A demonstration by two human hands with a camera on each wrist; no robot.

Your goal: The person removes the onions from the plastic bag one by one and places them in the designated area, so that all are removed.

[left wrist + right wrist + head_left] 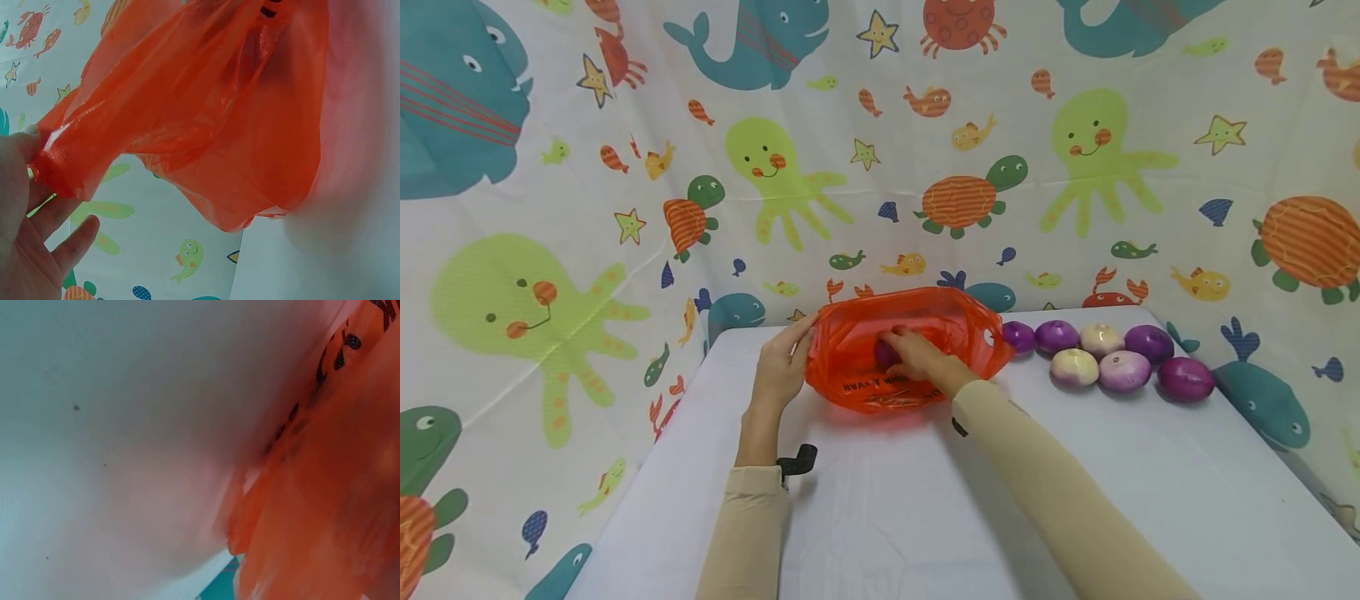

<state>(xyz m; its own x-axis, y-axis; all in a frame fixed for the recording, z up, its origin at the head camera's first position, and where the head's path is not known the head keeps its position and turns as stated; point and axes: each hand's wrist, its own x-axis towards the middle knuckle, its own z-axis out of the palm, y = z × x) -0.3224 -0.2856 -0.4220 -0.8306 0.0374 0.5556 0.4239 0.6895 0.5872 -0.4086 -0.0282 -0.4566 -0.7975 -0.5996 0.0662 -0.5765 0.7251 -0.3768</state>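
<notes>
- Right hand [913,357] is inside the mouth of the orange plastic bag [902,350], with its fingers curled around a purple onion [886,353]; the onion is low in the bag, partly hidden by the fingers.
- Left hand [782,367] pinches the left rim of the bag between thumb and fingers and holds the opening up and wide; the left wrist view shows the thin film gathered at the thumb [25,140].
- The bag lies on the white surface [880,500], its mouth turned toward the person and black printed letters on its lower side.
- To the right of the bag, seven more onions [1105,357] lie in a loose group on the surface, some deep purple, some pale; the nearest one is just beside the bag.
- In my judgement, the thin film could slip from the left pinch, and then the mouth would fall closed over the right hand.
- An onion set too near the open mouth could roll out again, because the bag lies flat and its rim is low.
- A sleeve moving back could push the nearest onions, and they are round enough to roll toward the edge.
- Behind the surface hangs a curtain [550,167] with printed sea animals.
</notes>
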